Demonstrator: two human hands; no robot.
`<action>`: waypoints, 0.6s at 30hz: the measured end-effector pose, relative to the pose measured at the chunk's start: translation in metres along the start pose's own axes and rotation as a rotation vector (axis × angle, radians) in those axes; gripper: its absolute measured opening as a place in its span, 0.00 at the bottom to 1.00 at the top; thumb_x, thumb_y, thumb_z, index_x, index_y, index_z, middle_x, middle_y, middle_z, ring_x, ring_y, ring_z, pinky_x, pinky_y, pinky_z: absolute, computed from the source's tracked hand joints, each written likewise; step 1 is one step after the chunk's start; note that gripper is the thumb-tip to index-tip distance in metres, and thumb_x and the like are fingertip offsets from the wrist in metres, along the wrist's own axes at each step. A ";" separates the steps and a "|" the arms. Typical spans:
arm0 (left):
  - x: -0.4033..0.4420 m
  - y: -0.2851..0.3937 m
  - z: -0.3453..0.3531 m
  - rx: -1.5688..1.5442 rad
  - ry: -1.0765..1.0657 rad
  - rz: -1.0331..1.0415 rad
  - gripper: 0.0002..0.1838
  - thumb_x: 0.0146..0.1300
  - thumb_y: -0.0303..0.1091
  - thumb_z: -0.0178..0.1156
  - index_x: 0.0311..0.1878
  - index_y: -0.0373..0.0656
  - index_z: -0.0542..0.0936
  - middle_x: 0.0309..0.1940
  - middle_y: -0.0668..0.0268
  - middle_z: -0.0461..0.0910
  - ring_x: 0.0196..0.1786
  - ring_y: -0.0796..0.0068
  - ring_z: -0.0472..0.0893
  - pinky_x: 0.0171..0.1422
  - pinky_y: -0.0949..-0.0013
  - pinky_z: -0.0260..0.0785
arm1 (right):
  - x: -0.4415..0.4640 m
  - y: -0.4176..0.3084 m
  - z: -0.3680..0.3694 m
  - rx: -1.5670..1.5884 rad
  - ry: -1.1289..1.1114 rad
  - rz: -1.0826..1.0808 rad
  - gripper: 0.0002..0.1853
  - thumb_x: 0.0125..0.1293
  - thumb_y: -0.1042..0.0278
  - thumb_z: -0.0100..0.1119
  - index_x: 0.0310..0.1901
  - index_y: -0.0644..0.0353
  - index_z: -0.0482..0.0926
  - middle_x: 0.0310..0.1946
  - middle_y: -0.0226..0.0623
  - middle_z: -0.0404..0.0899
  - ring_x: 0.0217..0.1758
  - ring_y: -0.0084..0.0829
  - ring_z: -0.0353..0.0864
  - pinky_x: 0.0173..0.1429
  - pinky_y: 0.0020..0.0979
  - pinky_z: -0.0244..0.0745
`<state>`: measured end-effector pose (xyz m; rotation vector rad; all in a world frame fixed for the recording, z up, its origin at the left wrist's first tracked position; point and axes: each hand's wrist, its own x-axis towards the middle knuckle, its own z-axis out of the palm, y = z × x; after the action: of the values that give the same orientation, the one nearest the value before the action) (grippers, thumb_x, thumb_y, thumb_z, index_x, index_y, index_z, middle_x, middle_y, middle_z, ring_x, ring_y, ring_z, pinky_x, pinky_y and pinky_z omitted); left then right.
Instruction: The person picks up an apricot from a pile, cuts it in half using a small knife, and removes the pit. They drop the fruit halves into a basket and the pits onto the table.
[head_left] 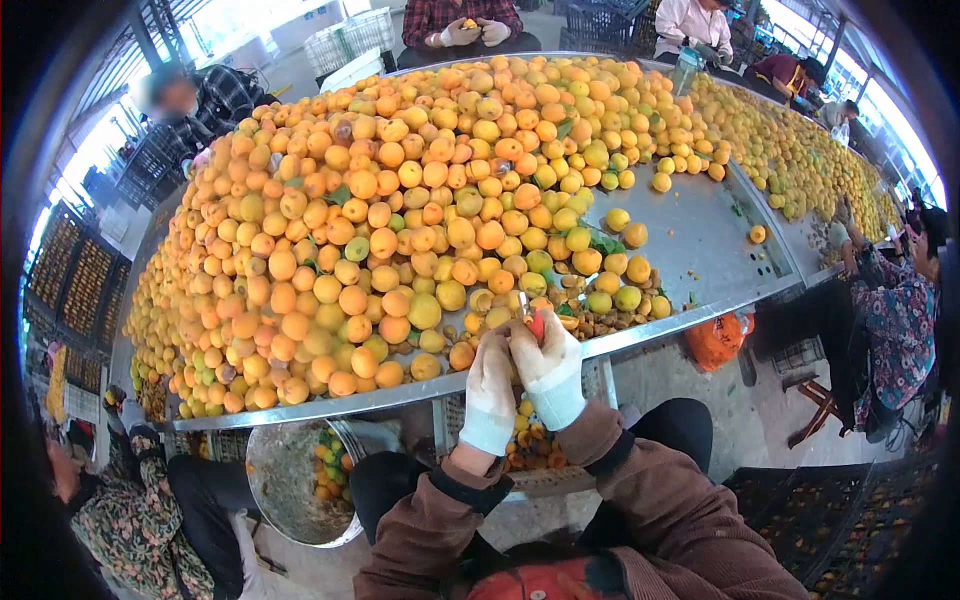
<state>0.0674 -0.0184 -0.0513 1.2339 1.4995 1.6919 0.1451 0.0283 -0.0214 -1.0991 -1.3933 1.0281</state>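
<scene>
Both my hands wear white gloves and meet at the near edge of the metal table [690, 245]. Closed fingers of my right hand [553, 372] grip a small red-handled knife [537, 326], its short metal blade pointing up. Pressed close beside it, my left hand [489, 392] is closed too; whatever it holds is hidden by the fingers. In front of them spreads a large heap of apricots [370, 210], orange to yellow with some green. Brown pits and scraps [600, 318] lie on the table just right of my hands.
Below the table edge are a white bucket [280, 490] with some fruit and a crate of apricots [530, 450]. An orange bag [715, 342] sits on the floor at right. Black crates [830, 520] lie at lower right. Several people sit around the table.
</scene>
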 end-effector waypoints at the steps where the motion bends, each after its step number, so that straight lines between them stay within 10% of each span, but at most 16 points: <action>1: 0.000 0.003 0.001 -0.358 0.014 -0.262 0.18 0.74 0.40 0.47 0.56 0.36 0.73 0.51 0.60 0.77 0.50 0.67 0.79 0.52 0.66 0.73 | -0.001 -0.006 -0.004 -0.132 -0.010 -0.105 0.10 0.60 0.68 0.60 0.30 0.64 0.72 0.22 0.47 0.74 0.27 0.45 0.78 0.32 0.36 0.72; 3: -0.013 0.015 -0.004 -0.695 -0.020 -0.472 0.22 0.74 0.44 0.45 0.62 0.38 0.70 0.50 0.62 0.77 0.53 0.73 0.76 0.58 0.70 0.70 | 0.000 -0.014 -0.012 -0.238 -0.105 -0.396 0.09 0.54 0.71 0.62 0.28 0.63 0.70 0.23 0.48 0.74 0.28 0.52 0.77 0.32 0.40 0.72; 5: -0.007 0.020 -0.011 -0.981 0.000 -0.725 0.22 0.66 0.28 0.56 0.61 0.34 0.66 0.40 0.60 0.80 0.40 0.64 0.82 0.43 0.63 0.75 | -0.001 -0.015 -0.013 -0.284 -0.151 -0.528 0.09 0.53 0.70 0.63 0.29 0.63 0.72 0.24 0.47 0.74 0.27 0.48 0.77 0.32 0.38 0.72; 9: -0.006 0.011 -0.030 -1.141 -0.241 -0.617 0.21 0.62 0.21 0.59 0.57 0.36 0.67 0.35 0.61 0.79 0.31 0.72 0.79 0.32 0.67 0.74 | 0.015 -0.008 -0.031 0.207 -0.160 0.206 0.06 0.68 0.70 0.52 0.39 0.64 0.75 0.29 0.31 0.77 0.29 0.22 0.76 0.33 0.25 0.72; 11: -0.008 0.016 -0.029 0.241 -0.133 0.063 0.15 0.66 0.21 0.53 0.55 0.37 0.67 0.31 0.64 0.76 0.26 0.78 0.74 0.25 0.71 0.69 | 0.012 -0.006 -0.035 0.037 -0.039 -0.109 0.10 0.69 0.65 0.52 0.34 0.62 0.74 0.23 0.33 0.74 0.25 0.22 0.75 0.28 0.25 0.71; 15: -0.001 0.046 -0.033 -0.206 -0.192 -0.217 0.10 0.74 0.27 0.42 0.53 0.37 0.69 0.29 0.64 0.75 0.25 0.79 0.72 0.26 0.75 0.65 | 0.010 0.015 -0.049 0.227 -0.173 0.094 0.18 0.73 0.53 0.49 0.37 0.62 0.75 0.26 0.36 0.76 0.26 0.23 0.77 0.26 0.25 0.72; 16: 0.004 0.039 -0.041 -0.324 -0.234 -0.484 0.13 0.75 0.32 0.41 0.49 0.37 0.74 0.34 0.63 0.77 0.31 0.77 0.75 0.35 0.77 0.68 | 0.011 0.011 -0.053 0.489 -0.213 0.352 0.18 0.73 0.52 0.48 0.40 0.62 0.75 0.29 0.36 0.77 0.28 0.23 0.78 0.27 0.25 0.72; 18: 0.004 0.043 -0.038 -0.133 -0.319 -0.390 0.14 0.75 0.33 0.40 0.47 0.37 0.76 0.35 0.63 0.77 0.34 0.77 0.75 0.39 0.77 0.68 | 0.010 -0.012 -0.060 0.806 -0.265 0.658 0.20 0.73 0.50 0.47 0.46 0.61 0.75 0.35 0.33 0.77 0.31 0.21 0.78 0.30 0.23 0.73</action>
<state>0.0387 -0.0411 -0.0066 1.0063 1.3087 1.2518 0.2036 0.0368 -0.0016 -0.8107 -0.6448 2.0403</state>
